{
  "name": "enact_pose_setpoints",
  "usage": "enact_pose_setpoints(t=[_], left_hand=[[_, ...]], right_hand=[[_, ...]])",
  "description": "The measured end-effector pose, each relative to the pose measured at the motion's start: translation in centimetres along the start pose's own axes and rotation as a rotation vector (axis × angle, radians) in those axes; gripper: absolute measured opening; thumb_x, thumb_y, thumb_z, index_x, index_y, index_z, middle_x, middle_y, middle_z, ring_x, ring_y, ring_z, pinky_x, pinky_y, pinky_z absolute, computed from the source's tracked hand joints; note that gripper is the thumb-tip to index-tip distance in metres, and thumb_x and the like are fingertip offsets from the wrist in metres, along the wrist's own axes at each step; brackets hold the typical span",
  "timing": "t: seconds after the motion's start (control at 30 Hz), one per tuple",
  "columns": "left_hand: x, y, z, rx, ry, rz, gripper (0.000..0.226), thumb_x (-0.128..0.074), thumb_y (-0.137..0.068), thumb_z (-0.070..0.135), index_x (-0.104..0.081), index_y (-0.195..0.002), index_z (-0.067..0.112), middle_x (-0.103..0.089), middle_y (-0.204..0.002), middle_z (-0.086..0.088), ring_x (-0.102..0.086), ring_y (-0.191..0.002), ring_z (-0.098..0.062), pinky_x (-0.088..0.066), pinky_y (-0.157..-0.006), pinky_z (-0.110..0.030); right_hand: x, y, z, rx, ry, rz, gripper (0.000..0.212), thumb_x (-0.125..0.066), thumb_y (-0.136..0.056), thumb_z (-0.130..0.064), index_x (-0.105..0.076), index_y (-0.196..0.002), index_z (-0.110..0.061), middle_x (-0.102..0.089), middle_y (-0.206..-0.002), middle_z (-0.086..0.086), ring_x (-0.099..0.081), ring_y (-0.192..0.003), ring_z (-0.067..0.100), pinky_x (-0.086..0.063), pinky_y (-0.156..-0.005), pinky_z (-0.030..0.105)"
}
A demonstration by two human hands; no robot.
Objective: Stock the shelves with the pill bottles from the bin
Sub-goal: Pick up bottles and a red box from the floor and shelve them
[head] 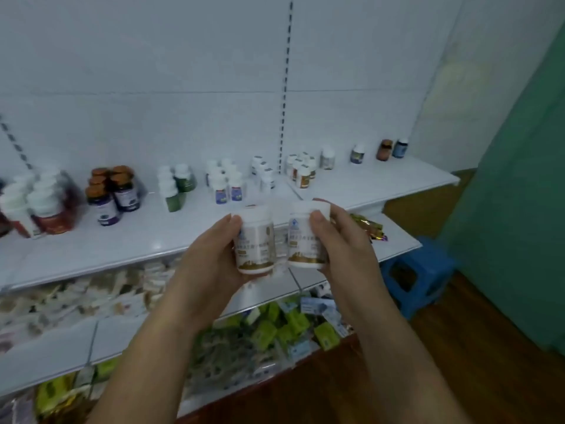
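My left hand [211, 258] grips a white pill bottle with a gold-brown band [255, 243], held upright. Beside it my right hand [342, 243] holds a matching white bottle [305, 237], thumb on its front. Both bottles hover side by side just in front of the top white shelf [153, 234]. On that shelf stand several groups of bottles: brown-capped dark ones [113, 191], green-labelled ones [175, 185], white ones with blue labels [224, 182]. The bin is out of view.
More bottles stand on the right shelf section [382, 175], among them a brown bottle [384, 149] and a blue one [400, 147]. Lower shelves hold green packets [293, 325] and boxes. A blue plastic stool [419, 273] sits on the wooden floor beside a green wall [519, 209].
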State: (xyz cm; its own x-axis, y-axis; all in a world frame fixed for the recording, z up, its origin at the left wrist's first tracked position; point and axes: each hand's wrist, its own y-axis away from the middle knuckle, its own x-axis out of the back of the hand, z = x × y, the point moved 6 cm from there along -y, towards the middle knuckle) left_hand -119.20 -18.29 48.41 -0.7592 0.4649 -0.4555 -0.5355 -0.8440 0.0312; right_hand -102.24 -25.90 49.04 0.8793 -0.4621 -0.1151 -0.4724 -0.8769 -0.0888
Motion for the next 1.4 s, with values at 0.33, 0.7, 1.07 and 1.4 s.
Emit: enact_pose_setpoints(t=[0.33, 0.7, 1.07, 1.4], left_hand=[[-9.2, -13.9, -5.9, 0.06, 0.001, -0.211, 0.052, -0.054, -0.098, 0.035, -0.058, -0.143, 0.009, -0.069, -0.136, -0.015, -0.066, -0.126, -0.037, -0.054, -0.103, -0.059], [-12.4, -31.0, -6.7, 0.052, -0.062, -0.232, 0.041, -0.06, -0.097, 0.027, -0.065, -0.135, 0.015, -0.074, -0.128, -0.009, -0.07, -0.12, -0.03, -0.058, -0.096, -0.051], [-13.2, -41.2, -9.6, -0.109, -0.403, -0.111, 0.043, -0.073, -0.089, 0.033, -0.064, -0.131, 0.033, -0.075, -0.121, 0.014, -0.072, -0.111, -0.009, -0.062, -0.094, -0.04], [-14.4, -49.2, -15.2, -0.153, -0.658, 0.148, 0.044, -0.075, -0.096, 0.03, -0.06, -0.136, 0.034, -0.07, -0.129, 0.018, -0.065, -0.117, 0.001, -0.055, -0.105, -0.037]], right_hand=[[11.5, -9.3, 1.2, 0.008, -0.06, 0.187, 0.032, -0.062, -0.103, -0.033, -0.065, -0.132, -0.021, -0.076, -0.116, 0.007, -0.073, -0.11, 0.027, -0.062, -0.089, 0.046], [15.1, -24.2, 1.9, 0.033, 0.002, 0.242, 0.035, -0.064, -0.101, -0.036, -0.062, -0.135, -0.029, -0.076, -0.112, 0.008, -0.073, -0.109, 0.026, -0.061, -0.092, 0.048], [20.6, -37.2, 4.9, 0.037, 0.122, 0.262, 0.039, -0.066, -0.099, -0.034, -0.059, -0.137, -0.029, -0.071, -0.122, -0.001, -0.072, -0.104, 0.007, -0.061, -0.08, 0.025], [24.7, -52.0, 9.9, 0.075, 0.296, -0.007, 0.031, -0.074, -0.096, -0.03, -0.066, -0.126, -0.027, -0.071, -0.118, -0.015, -0.067, -0.099, -0.007, -0.055, -0.075, 0.012]])
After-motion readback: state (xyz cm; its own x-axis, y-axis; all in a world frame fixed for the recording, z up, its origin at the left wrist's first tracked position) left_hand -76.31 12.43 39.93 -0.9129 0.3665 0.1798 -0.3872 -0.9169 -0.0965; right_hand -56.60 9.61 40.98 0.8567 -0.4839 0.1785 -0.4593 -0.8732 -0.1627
